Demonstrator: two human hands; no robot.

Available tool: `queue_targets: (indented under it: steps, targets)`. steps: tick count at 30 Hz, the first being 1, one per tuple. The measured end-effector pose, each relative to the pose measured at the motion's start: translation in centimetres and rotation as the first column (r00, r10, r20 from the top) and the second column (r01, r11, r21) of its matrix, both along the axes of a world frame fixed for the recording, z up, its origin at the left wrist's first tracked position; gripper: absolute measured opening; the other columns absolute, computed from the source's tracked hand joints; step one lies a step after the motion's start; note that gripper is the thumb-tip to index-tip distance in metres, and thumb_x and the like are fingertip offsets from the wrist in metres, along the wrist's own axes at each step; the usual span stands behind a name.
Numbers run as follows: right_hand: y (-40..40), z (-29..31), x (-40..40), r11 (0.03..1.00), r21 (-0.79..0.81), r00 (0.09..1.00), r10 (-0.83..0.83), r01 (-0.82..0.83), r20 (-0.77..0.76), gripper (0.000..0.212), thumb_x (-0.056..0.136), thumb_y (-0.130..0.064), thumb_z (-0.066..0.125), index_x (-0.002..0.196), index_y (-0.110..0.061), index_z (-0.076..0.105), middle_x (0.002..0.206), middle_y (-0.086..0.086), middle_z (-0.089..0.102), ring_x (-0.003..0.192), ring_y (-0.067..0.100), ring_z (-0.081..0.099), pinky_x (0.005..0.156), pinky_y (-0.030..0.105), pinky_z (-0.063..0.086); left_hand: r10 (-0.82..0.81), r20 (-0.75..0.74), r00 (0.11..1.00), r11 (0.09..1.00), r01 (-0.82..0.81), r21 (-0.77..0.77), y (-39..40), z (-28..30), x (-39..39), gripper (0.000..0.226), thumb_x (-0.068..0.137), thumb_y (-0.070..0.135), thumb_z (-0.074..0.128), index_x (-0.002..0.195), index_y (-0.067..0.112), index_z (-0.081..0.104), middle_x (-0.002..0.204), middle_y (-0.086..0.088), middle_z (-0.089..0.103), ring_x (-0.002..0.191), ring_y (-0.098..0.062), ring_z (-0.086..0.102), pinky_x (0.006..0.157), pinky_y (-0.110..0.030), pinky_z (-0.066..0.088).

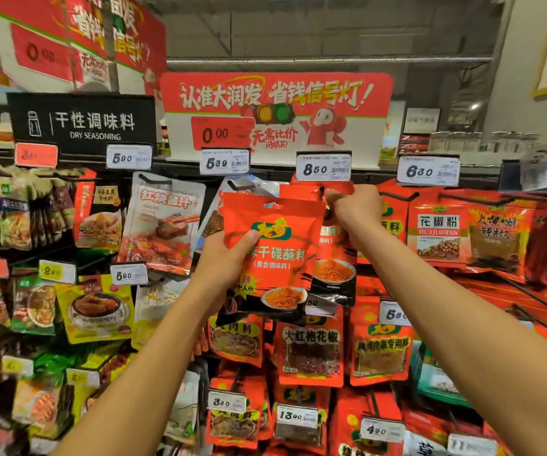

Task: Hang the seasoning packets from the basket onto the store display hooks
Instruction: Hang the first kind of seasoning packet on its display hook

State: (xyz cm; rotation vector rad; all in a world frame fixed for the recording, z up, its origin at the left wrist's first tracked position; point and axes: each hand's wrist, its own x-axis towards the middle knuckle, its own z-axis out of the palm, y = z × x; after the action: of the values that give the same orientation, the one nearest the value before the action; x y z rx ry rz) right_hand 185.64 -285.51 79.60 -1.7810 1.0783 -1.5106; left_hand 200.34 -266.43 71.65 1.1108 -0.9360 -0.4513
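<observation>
My left hand [229, 258] grips a red seasoning packet [278, 258] by its left edge, thumb across the front, holding it up before the display. My right hand [354, 209] pinches the top of a second, like red packet [334, 258] right at the display hook [323, 192] under the 8.50 price tag [323, 166]. That second packet hangs partly behind the first one. The hook's tip is hidden by my fingers and the packet top. No basket is in view.
Rows of hooks with hanging seasoning packets fill the wall. White sauce packets [163, 222] hang left, red pepper packets [438, 235] right, more red packets [310, 352] below. Price tags stick out on hook ends. A red promotional sign [275, 110] stands above.
</observation>
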Motion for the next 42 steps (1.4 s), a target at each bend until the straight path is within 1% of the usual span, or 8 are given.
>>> queue_targets:
  steps: [5,14,17,20,25,33,35,42]
  targets:
    - [-3.6,1.1,2.0,0.987,0.162,0.999,-0.027,0.021,0.031,0.025,0.082,-0.030,0.077,0.096,-0.010,0.078,0.099,0.010,0.075,0.096,0.028,0.069,0.082,0.038,0.057,-0.045,-0.020,0.999,0.999,0.046,0.019,-0.7,0.3,0.2,0.012,0.097,0.029,0.066,0.104,0.019,0.069,0.093,-0.002,0.080,0.083,-0.022,0.077,0.062,-0.027,0.060]
    - [-4.3,0.0,0.1,0.991,0.129,0.996,-0.046,0.036,0.075,0.040,0.096,-0.035,0.066,0.127,-0.009,0.066,0.129,0.011,0.068,0.116,0.027,0.061,0.095,0.031,0.046,-0.096,-0.055,0.994,0.995,0.097,0.021,-4.3,2.3,-1.7,0.004,0.096,0.022,0.066,0.096,0.020,0.069,0.084,-0.001,0.079,0.075,-0.020,0.076,0.064,-0.037,0.063]
    - [-2.2,-0.8,-2.3,0.997,0.049,0.957,0.036,-0.052,0.287,0.023,0.100,-0.032,0.058,0.109,-0.015,0.070,0.100,-0.001,0.074,0.091,0.014,0.067,0.078,0.029,0.052,-0.087,-0.031,0.996,0.996,0.088,0.019,-6.4,2.9,-3.1,0.016,0.097,0.034,0.065,0.101,0.020,0.070,0.088,-0.001,0.080,0.080,-0.019,0.077,0.066,-0.035,0.063]
    - [0.5,-1.5,-4.6,0.864,0.053,0.750,0.403,-0.501,0.525,0.038,0.104,-0.042,0.049,0.086,-0.020,0.074,0.057,-0.012,0.057,0.050,0.004,0.053,0.049,0.018,0.043,-0.079,-0.076,0.994,0.996,0.081,0.027,-8.0,3.6,-3.8,0.017,0.096,0.036,0.066,0.100,0.019,0.068,0.082,-0.001,0.079,0.074,-0.019,0.077,0.061,-0.033,0.060]
    - [1.9,-1.8,-5.0,0.868,-0.063,0.820,0.486,-0.492,0.301,0.020,0.094,-0.040,0.069,0.087,-0.021,0.072,0.084,0.002,0.076,0.070,0.016,0.071,0.059,0.029,0.055,-0.065,-0.111,0.992,0.996,0.072,0.062,-9.3,4.5,-3.9,0.011,0.094,0.031,0.065,0.095,0.019,0.065,0.073,-0.002,0.077,0.067,-0.021,0.076,0.056,-0.032,0.059]
    - [0.2,-1.5,-3.2,0.981,-0.058,0.979,0.189,-0.184,0.078,0.037,0.090,-0.043,0.071,0.063,-0.021,0.059,0.054,-0.015,0.062,0.049,0.001,0.058,0.048,0.024,0.043,-0.025,-0.237,0.971,0.993,0.051,0.106,-10.3,4.9,-4.0,0.027,0.097,0.042,0.063,0.102,0.015,0.063,0.074,-0.007,0.077,0.064,-0.025,0.076,0.053,-0.034,0.059]
    - [0.0,-2.0,-2.9,0.988,0.027,0.987,0.154,-0.155,0.039,0.038,0.089,-0.051,0.069,0.073,-0.019,0.056,0.067,-0.014,0.065,0.060,0.005,0.060,0.055,0.025,0.045,0.002,-0.250,0.968,0.988,0.037,0.152,-10.6,5.0,-3.9,0.031,0.097,0.042,0.063,0.104,0.012,0.061,0.082,-0.011,0.077,0.061,-0.025,0.075,0.052,-0.035,0.059]
    - [0.4,-5.5,-3.6,0.838,0.088,0.843,0.536,-0.538,0.044,0.012,0.073,-0.025,0.085,0.083,-0.028,0.079,0.081,0.000,0.079,0.070,0.016,0.075,0.058,0.025,0.057,0.068,-0.101,0.993,0.987,-0.052,0.155,-11.1,4.5,-2.1,0.040,0.093,0.047,0.067,0.090,0.007,0.067,0.070,-0.004,0.075,0.057,-0.019,0.072,0.048,-0.025,0.053]
